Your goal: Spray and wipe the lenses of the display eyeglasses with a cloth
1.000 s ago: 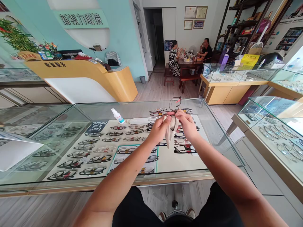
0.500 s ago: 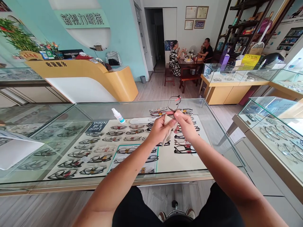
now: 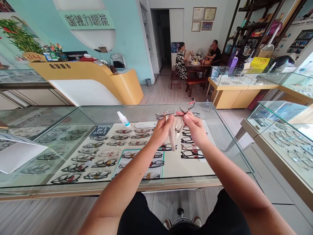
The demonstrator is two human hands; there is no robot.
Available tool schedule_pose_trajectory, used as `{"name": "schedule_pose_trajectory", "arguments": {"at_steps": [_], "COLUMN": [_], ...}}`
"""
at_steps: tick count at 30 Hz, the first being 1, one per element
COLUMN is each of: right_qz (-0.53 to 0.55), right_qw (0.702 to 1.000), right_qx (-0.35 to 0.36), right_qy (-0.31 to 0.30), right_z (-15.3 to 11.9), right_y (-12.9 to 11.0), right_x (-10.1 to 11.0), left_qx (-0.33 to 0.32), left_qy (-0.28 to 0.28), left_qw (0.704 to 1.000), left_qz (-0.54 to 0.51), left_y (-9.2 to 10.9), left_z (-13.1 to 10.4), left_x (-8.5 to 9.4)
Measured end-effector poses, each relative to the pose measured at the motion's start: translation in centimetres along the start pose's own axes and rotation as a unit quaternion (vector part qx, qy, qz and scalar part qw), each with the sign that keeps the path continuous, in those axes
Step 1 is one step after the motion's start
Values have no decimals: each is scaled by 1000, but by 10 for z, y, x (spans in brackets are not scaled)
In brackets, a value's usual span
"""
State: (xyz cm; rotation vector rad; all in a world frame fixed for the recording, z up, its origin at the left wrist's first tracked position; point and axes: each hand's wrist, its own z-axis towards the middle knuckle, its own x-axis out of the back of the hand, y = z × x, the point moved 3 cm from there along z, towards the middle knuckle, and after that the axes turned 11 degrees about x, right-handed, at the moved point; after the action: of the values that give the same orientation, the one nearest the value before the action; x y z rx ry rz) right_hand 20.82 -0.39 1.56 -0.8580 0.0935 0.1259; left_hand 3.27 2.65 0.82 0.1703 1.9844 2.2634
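Observation:
Above the far part of the glass display case, my right hand [image 3: 195, 127] grips a pair of dark-framed eyeglasses [image 3: 187, 104] near the bridge, one lens sticking up past the fingers. My left hand [image 3: 161, 130] pinches a beige cleaning cloth [image 3: 173, 135], which hangs down between the two hands. Part of the cloth lies against the lower lens, and this covers much of that lens. Left of my hands, a white spray bottle [image 3: 123, 118] with a blue-and-pink label stands on the glass top.
The glass display case [image 3: 186, 182] beneath my arms holds rows of eyeglasses [image 3: 119, 137]. A white panel [image 3: 22, 155] juts in at the left. Another glass case [image 3: 288, 140] stands at the right. Two people sit at a wooden table [image 3: 195, 67] at the back.
The eyeglasses have shifted slightly right and turned. My left hand has drawn a little away from my right, and more of the cloth now shows between them.

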Motion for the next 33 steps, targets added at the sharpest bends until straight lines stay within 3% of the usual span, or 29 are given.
{"name": "schedule_pose_trajectory", "arguments": {"at_steps": [4,7,10,12,16,20,23,27,28,30,32,33], "right_qz": [48,54,66,72,74,49,36,15,9,-5,-17,-24], "right_qw": [996,995,994,994,994,996,997,996,995,993,991,990], "right_qx": [-35,-47,-49,-55,-72,-70,-59,-70,-74,-73,-65,-60], "right_qy": [65,75,65,58,29,-7,-33,-59,-67,-87,-113,-128], "right_z": [11,18,21,21,21,23,25,24,24,23,23,22], "right_y": [0,-3,-7,-8,-8,-10,-13,-15,-15,-15,-16,-16], "right_x": [21,33,37,38,36,38,40,43,43,43,42,42], "left_qx": [-30,-56,-90,-75,50,210,252,236,216,107,-116,-228], "left_qy": [121,192,253,271,264,200,179,185,194,223,243,224], "left_qw": [992,980,961,942,875,801,785,785,788,814,846,849], "left_qz": [-32,-27,69,184,403,523,537,541,543,526,459,420], "left_y": [-1,6,19,25,16,-14,-29,-32,-29,-19,-1,6], "left_z": [20,33,40,43,51,60,64,63,62,59,50,43], "left_x": [31,60,90,105,125,133,136,135,132,119,97,84]}}
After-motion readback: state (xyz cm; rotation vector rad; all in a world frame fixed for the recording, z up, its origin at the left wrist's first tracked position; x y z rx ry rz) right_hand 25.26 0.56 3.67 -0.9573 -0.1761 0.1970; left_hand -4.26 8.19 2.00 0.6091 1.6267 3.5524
